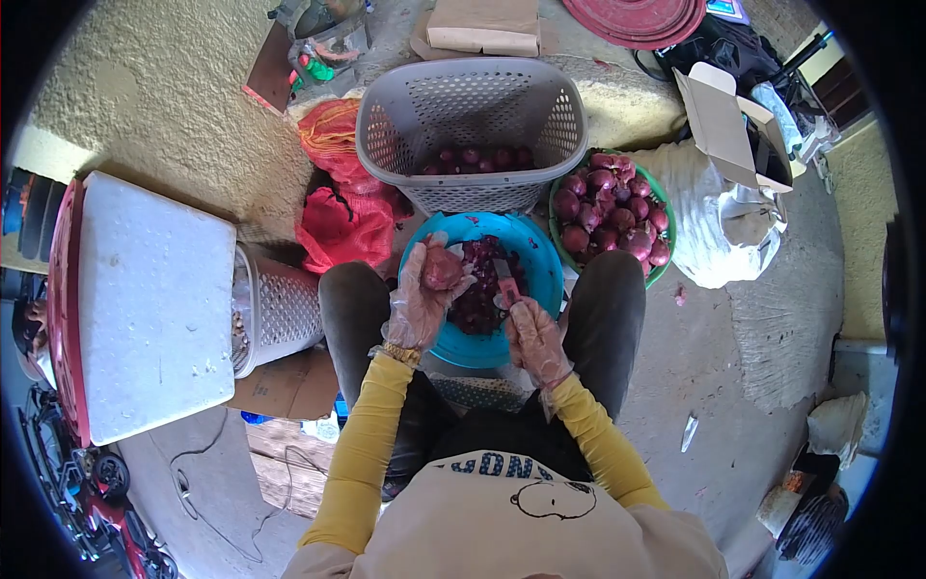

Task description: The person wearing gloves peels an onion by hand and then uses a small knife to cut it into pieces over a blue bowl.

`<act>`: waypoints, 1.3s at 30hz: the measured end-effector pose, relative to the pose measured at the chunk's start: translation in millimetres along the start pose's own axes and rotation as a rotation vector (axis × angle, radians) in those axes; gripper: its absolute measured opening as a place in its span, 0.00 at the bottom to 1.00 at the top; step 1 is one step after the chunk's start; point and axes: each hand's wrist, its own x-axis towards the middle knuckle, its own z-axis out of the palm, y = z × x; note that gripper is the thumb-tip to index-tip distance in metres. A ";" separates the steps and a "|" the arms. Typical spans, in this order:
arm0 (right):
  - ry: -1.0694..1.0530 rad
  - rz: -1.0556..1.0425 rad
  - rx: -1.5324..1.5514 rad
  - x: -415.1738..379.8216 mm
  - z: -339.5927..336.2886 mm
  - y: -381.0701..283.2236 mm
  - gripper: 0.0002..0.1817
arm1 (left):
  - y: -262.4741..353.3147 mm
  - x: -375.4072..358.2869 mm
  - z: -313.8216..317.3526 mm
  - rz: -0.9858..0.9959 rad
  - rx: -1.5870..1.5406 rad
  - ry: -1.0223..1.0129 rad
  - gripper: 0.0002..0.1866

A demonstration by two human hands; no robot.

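Note:
My left hand, in a clear plastic glove, is closed around a red onion above the left side of a blue basin. In my gloved right hand is a knife with a pinkish handle, its blade pointing up and left over the basin. Dark red onion skins or pieces lie inside the basin, between my knees. Knife and onion are apart. Just beyond the basin stands a grey perforated basket with several peeled-looking onions at its bottom.
A green basin heaped with red onions stands to the right, beside a white sack. Red mesh bags lie left of the basket. Further left are a white foam slab and a white perforated basket. A cable crosses the floor.

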 end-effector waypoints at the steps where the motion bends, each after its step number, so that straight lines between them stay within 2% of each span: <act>1: 0.016 -0.080 -0.076 1.2 -0.1 4.9 0.14 | -1.2 0.3 -0.1 0.002 0.021 0.038 0.24; 2: 0.016 -0.080 -0.075 3.5 -0.2 9.8 0.14 | -1.9 0.5 -0.3 0.002 0.021 0.039 0.24; 4: 0.047 -0.220 -0.073 8.3 -0.5 17.4 0.13 | -2.6 1.6 -0.7 0.001 -0.003 0.043 0.24; 17: 0.035 -0.210 -0.055 6.0 -0.3 21.0 0.16 | -10.3 5.1 -6.7 -0.043 0.028 0.063 0.29; 19: 0.036 -0.049 -0.015 -1.9 5.8 3.6 0.18 | -10.9 4.8 -6.5 -0.013 0.021 0.085 0.30; 23: -0.040 0.007 0.100 2.0 3.4 -3.4 0.19 | -15.0 7.6 -13.6 0.027 0.070 0.070 0.32; 25: -0.197 -0.368 -0.086 16.9 -6.0 11.0 0.20 | -15.4 6.6 -12.0 0.008 0.100 0.042 0.33; 26: -0.197 -0.368 -0.086 17.6 -8.5 3.6 0.20 | -15.8 6.7 -11.2 0.007 0.100 0.042 0.33; 28: -0.184 -0.448 -0.512 16.2 -9.0 -25.4 0.21 | -16.7 6.8 -8.9 0.049 0.171 -0.006 0.33; 29: -0.183 -0.449 -0.512 15.8 -4.1 -41.3 0.21 | -15.4 4.6 -2.9 0.048 0.171 -0.008 0.33; 31: -0.146 -0.442 -0.933 16.1 7.5 -71.0 0.27 | -10.4 -2.0 11.2 0.037 0.219 -0.060 0.32; 32: -0.146 -0.442 -0.932 18.0 11.2 -77.8 0.27 | -10.1 -2.3 11.3 0.036 0.219 -0.059 0.32; 34: -0.040 -0.547 -1.361 23.5 16.9 -87.7 0.35 | -8.8 -2.0 11.5 0.022 0.351 -0.112 0.33; 35: -0.041 -0.547 -1.360 27.7 18.9 -91.4 0.35 | -8.5 -2.5 8.6 0.023 0.352 -0.110 0.33; 37: -0.054 -0.473 -1.404 34.8 21.3 -96.3 0.44 | -7.6 -2.8 2.8 -0.027 0.485 -0.109 0.34; 39: -0.048 -0.496 -1.425 37.2 21.4 -95.8 0.44 | -7.0 -3.4 4.8 -0.022 0.469 -0.113 0.34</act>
